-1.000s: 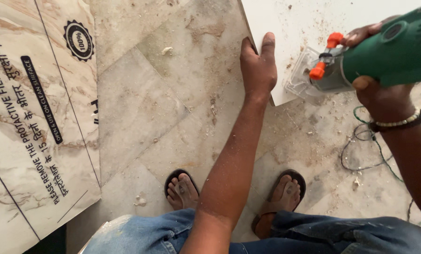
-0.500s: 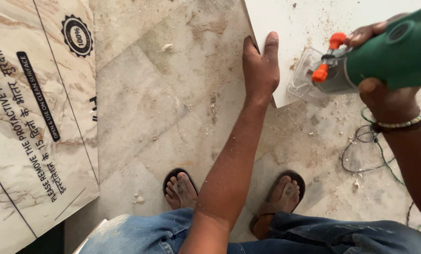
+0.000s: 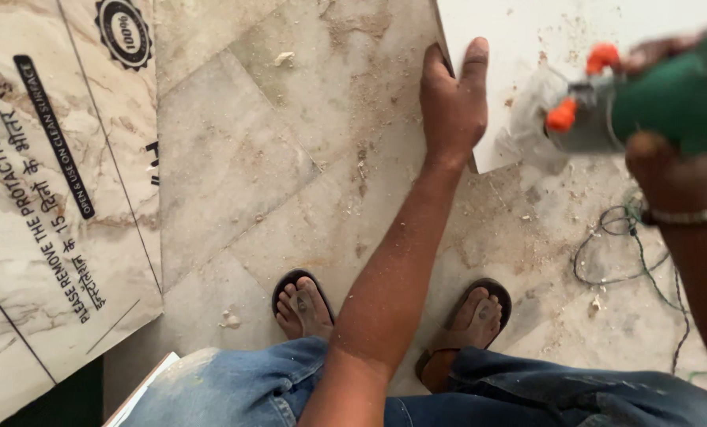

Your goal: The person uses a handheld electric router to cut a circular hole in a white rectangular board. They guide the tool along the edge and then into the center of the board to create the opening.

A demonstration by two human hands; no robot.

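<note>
My left hand [image 3: 450,103] rests flat on the left edge of a white board [image 3: 527,39] lying on the stone floor, fingers pointing away from me. At the right, my right hand [image 3: 669,170] grips a green power tool [image 3: 669,99] with orange knobs and a clear guard; its front sits over the board's near corner. The tool is blurred. A beaded bracelet circles my right wrist.
Large marble-pattern tiles with printed protective film [image 3: 45,198] lie at the left. Sawdust covers the floor [image 3: 290,174]. A thin tangled cord [image 3: 622,253] lies at the right. My sandalled feet [image 3: 302,304] and jeans show at the bottom.
The view has shifted slightly. The green tool has edged to the right and is now blurred. My left hand stays on the board's edge.
</note>
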